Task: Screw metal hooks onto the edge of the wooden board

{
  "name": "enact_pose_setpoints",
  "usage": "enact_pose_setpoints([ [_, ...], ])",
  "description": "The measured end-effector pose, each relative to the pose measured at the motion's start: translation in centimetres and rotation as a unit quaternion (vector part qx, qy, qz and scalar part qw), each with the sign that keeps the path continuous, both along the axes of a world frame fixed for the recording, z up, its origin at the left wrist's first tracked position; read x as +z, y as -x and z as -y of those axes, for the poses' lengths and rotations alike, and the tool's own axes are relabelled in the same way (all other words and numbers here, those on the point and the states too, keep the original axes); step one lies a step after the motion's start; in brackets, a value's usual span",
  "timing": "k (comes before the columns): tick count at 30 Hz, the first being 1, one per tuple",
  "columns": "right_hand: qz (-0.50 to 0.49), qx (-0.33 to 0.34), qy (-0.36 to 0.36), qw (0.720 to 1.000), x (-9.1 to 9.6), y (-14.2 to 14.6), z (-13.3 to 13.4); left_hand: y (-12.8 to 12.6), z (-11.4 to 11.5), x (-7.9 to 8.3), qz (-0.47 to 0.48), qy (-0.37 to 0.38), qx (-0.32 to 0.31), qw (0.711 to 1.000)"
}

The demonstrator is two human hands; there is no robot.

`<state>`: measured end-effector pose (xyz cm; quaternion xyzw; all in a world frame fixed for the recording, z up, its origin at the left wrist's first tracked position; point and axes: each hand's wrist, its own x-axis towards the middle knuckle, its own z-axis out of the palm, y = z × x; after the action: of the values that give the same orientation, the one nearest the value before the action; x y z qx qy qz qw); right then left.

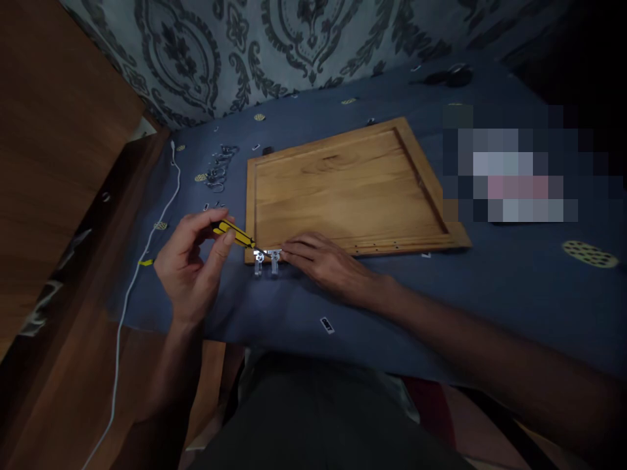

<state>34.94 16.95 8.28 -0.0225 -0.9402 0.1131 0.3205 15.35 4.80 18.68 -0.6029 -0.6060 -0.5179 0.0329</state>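
My left hand (196,267) is closed on a yellow and black screwdriver (234,233), the handle pinched between fingers and thumb. Its shaft slants down to the right, its tip at two shiny metal hooks (274,264) on the near left edge of a wooden board (337,186). The board lies flat and has a raised rim. Beside the hooks, my right hand (326,261) rests on that near edge, fingers stretched out, the fingertips close to or touching the right hook's plate. Small dark holes show along the rim to the right of this hand.
Several loose metal hooks (219,170) lie left of the board on the blue patterned cloth (294,307). A white cable (126,300) runs down the left side. At the back right lies a dark object (453,76). A patterned wall covering (235,59) rises behind.
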Motion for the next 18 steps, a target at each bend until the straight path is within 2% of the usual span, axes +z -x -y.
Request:
enact_pose_setpoints([
  [18, 0.007, 0.002, -0.005, 1.0, 0.35, -0.11, 0.06, -0.42, -0.14, -0.1, -0.009, 0.003, 0.001, 1.0],
])
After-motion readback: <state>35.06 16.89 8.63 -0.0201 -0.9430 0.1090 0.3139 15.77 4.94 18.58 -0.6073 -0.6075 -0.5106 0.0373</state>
